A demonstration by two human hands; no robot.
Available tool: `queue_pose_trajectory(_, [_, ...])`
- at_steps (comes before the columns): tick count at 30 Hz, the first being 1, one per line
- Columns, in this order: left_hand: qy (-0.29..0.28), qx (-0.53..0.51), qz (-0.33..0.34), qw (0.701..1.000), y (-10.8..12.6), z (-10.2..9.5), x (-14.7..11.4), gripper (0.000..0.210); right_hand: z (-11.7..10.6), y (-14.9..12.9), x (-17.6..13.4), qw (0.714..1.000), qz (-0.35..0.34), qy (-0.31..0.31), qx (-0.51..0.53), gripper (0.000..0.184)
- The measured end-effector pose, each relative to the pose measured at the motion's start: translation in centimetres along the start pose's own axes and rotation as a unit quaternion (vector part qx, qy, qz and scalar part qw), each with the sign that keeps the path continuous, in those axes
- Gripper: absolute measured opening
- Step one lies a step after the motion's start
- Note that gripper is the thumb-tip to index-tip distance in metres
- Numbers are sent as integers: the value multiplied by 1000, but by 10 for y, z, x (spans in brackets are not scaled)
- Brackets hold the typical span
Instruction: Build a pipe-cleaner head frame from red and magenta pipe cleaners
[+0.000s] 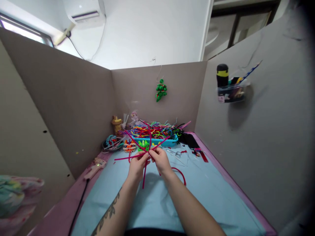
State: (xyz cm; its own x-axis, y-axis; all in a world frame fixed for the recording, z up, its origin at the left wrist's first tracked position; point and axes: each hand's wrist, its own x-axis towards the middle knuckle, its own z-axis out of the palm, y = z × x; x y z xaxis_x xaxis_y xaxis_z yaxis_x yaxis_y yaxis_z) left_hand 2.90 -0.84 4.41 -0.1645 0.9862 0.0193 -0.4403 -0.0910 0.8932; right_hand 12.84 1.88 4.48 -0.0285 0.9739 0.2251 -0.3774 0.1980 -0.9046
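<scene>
Several dark pink pipe cleaners point(135, 141) cross at one point and spread outward like a star, held up above the light blue cloth point(201, 196). My left hand point(138, 164) pinches them just left of the crossing. From the right, my right hand point(159, 159) grips close to the same spot, thumbs nearly meeting. The fingertips partly cover the crossing. One stem points down between the wrists. Beyond my right wrist a curved red pipe cleaner point(181, 173) lies on the cloth.
Behind the hands stands a blue tray point(169, 141) heaped with colourful pipe cleaners. Small scissors point(177, 154) lie to the right. At left are a glue gun point(94, 168) with its cord and a dark bowl point(112, 146). Grey panels point(157, 111) enclose the table on three sides.
</scene>
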Motion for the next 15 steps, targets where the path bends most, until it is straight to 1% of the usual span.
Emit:
queue_pose_trajectory(5, [-19,2,5,1000,1,1,-2,31,2,-3,-3,999,11,-12,38,13])
queue_pose_trajectory(9, [-29,5,10,1000,1,-1,-3,30,2,-4,-5,999,13,-24,21,17])
queue_pose_trajectory(15, [-17,32,23,999,2,-2,-1,29,0,-3,-5,1000,6,-15,6,21])
